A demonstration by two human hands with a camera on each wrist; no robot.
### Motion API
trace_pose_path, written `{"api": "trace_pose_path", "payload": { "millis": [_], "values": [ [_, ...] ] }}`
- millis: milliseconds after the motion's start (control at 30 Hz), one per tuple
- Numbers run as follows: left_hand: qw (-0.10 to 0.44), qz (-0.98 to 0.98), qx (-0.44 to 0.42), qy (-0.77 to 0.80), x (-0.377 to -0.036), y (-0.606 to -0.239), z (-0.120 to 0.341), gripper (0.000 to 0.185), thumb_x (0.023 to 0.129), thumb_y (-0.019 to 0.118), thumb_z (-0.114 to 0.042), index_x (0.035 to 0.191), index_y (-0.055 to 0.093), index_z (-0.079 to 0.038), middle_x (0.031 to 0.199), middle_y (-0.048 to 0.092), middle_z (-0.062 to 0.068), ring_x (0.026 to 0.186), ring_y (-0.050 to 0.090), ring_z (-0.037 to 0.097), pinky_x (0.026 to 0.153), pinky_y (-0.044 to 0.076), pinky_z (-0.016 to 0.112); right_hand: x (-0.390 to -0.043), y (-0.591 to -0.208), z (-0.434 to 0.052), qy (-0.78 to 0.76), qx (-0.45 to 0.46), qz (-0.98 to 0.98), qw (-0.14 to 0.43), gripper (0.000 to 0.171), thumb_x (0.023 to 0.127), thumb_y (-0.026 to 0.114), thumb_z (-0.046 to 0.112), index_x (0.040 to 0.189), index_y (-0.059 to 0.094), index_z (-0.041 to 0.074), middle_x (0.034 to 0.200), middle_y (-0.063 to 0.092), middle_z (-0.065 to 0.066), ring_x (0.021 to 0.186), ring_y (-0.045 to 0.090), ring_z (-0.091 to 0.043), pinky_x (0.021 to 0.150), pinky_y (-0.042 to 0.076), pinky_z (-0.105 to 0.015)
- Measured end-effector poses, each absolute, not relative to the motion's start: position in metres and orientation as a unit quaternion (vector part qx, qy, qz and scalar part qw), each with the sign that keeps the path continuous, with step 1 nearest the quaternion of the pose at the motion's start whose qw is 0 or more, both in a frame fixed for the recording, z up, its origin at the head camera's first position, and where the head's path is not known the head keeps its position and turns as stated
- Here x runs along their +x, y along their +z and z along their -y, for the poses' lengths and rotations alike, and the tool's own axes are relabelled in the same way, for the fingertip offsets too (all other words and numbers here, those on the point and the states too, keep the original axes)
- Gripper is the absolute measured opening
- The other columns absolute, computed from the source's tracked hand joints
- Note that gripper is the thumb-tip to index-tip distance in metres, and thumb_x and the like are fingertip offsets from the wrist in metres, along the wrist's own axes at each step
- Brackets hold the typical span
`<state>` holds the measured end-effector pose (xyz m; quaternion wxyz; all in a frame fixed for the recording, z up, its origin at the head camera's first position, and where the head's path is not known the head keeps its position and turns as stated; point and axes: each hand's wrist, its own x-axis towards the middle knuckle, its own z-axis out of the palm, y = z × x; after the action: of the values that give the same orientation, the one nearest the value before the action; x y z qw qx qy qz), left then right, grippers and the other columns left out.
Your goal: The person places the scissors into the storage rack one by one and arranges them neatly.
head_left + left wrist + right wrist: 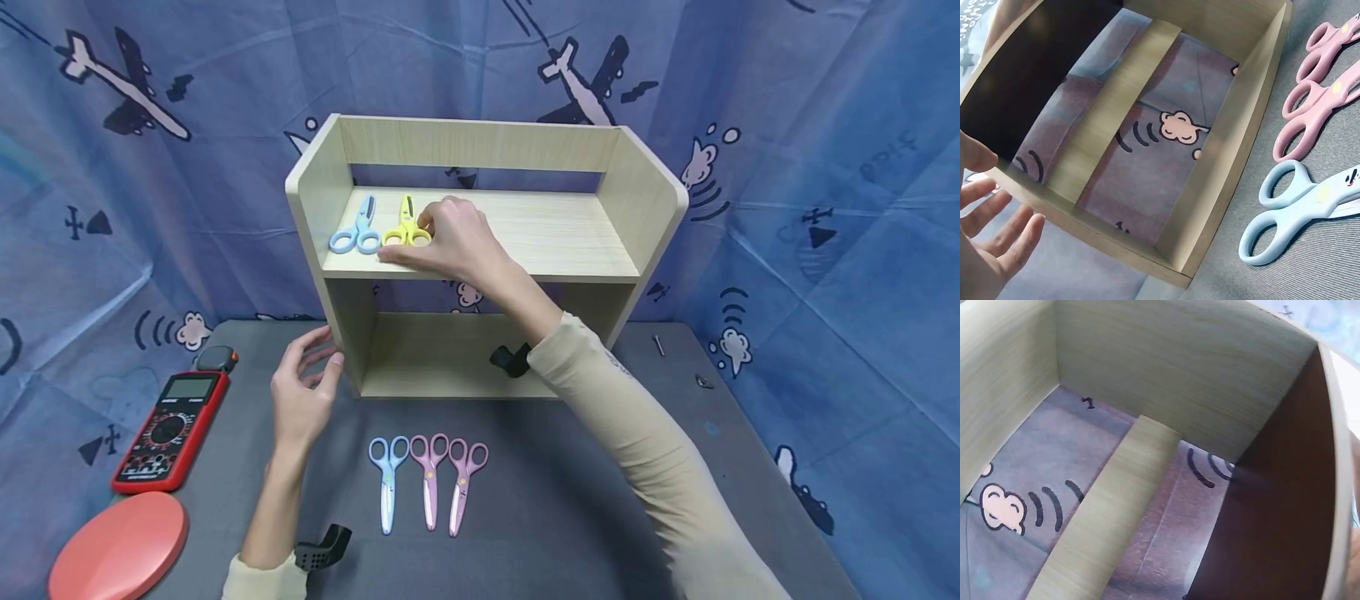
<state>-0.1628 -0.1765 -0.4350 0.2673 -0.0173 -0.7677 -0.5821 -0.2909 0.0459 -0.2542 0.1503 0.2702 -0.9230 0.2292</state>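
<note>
My right hand [461, 242] is at the upper board of a pale wooden shelf, its thumb and fingers around the handles of yellow scissors [407, 218]. These lie blades to the back, beside light blue scissors [364, 225]. By the shelf's lower left side is my left hand [303, 387], fingers loosely bent and holding nothing; whether it touches the wood I cannot tell. The left wrist view shows this hand [997, 237] beside the shelf's edge. On the table in front lie another light blue pair of scissors [387, 471] and two pink pairs [430, 471] [465, 479], handles toward the shelf.
The two-level wooden shelf [480, 154] stands at the back of the grey table [570, 500]. A red multimeter [171, 429] and a round red lid-like object [120, 546] are at the left. A small screw [658, 345] and a small metal piece [703, 381] lie at the right.
</note>
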Motion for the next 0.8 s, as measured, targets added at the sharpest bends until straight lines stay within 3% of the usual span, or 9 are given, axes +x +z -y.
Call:
{"api": "trace_pose_path", "payload": {
  "millis": [100,167,500,633,800],
  "values": [
    [0.266,0.769,-0.017,-0.581,-0.163,-0.435,0.177,0.041,0.104,0.067,-0.003,0.145,0.064,-0.002,0.144,0.065,0.021,0.127,0.069,0.039,0.085,0.053,0.002,-0.285,-0.253,-0.054,0.252,0.275,0.917,0.141,0.071,0.085,0.088,0.060,0.121,0.078,0.001,0.113,0.078,-0.013,0.101,0.071,-0.023,0.089,0.058,-0.035],
    [0.265,0.769,-0.017,-0.581,-0.163,-0.435,0.177,0.041,0.105,0.067,-0.003,0.146,0.064,-0.002,0.145,0.065,0.021,0.127,0.069,0.039,0.085,0.052,0.002,-0.277,-0.253,-0.061,0.276,0.278,0.911,0.130,0.071,0.087,0.087,0.056,0.131,0.075,0.001,0.121,0.076,-0.014,0.104,0.073,-0.024,0.092,0.060,-0.037],
    [0.263,0.770,-0.015,-0.581,-0.164,-0.436,0.176,0.041,0.104,0.067,-0.004,0.146,0.064,-0.002,0.145,0.065,0.021,0.127,0.069,0.038,0.085,0.053,0.003,-0.206,-0.287,-0.114,0.383,0.373,0.834,0.137,0.047,0.091,0.088,0.023,0.131,0.073,0.005,0.118,0.073,-0.011,0.089,0.070,-0.022,0.077,0.059,-0.028],
    [0.262,0.770,-0.012,-0.581,-0.164,-0.436,0.176,0.042,0.105,0.067,-0.003,0.147,0.063,-0.002,0.146,0.065,0.021,0.126,0.069,0.034,0.086,0.053,0.003,-0.182,-0.319,-0.132,0.392,0.396,0.827,0.074,0.044,0.091,0.087,0.019,0.131,0.073,0.007,0.120,0.074,-0.008,0.090,0.070,-0.022,0.078,0.061,-0.026],
    [0.265,0.768,-0.012,-0.583,-0.164,-0.437,0.176,0.042,0.105,0.067,-0.003,0.147,0.063,-0.003,0.146,0.065,0.020,0.126,0.068,0.031,0.086,0.053,0.003,-0.169,-0.370,-0.148,0.396,0.392,0.829,-0.049,0.043,0.094,0.085,0.022,0.134,0.072,0.011,0.123,0.074,-0.005,0.100,0.069,-0.016,0.086,0.065,-0.029]
  ]
}}
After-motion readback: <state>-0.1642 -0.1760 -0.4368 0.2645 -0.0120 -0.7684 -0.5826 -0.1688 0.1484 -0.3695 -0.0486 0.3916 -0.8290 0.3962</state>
